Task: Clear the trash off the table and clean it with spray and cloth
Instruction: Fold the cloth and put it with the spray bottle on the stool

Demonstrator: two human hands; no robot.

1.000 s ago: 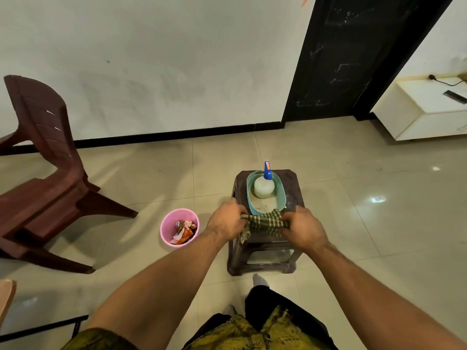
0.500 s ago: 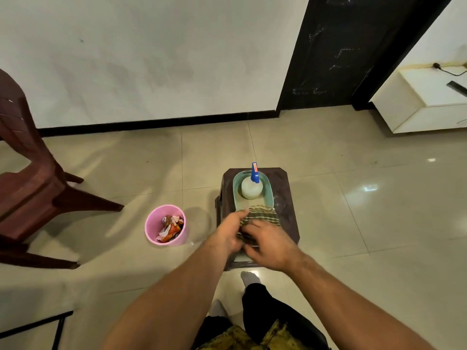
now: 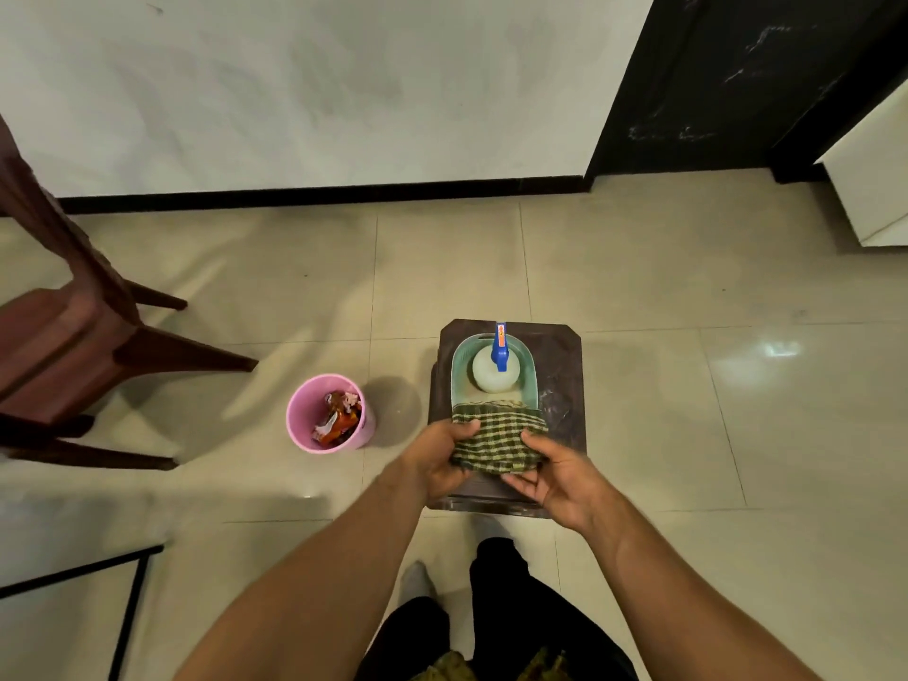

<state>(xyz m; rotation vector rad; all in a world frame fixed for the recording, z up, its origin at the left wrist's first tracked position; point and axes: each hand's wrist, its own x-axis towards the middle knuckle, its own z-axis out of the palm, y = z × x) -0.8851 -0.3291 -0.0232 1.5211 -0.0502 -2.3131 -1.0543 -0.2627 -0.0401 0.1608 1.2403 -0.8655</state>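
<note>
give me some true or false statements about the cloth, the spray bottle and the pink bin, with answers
1. The left hand and the right hand both hold the checked cloth. True.
2. The spray bottle lies on the floor. False: it stands upright in the teal tray on the table.
3. The pink bin has wrappers in it. True.
4. The pink bin sits on the table. False: it stands on the floor to the left of the table.
5. The cloth covers the spray bottle. False: it only overlaps the near end of the tray, and the bottle shows whole.
</note>
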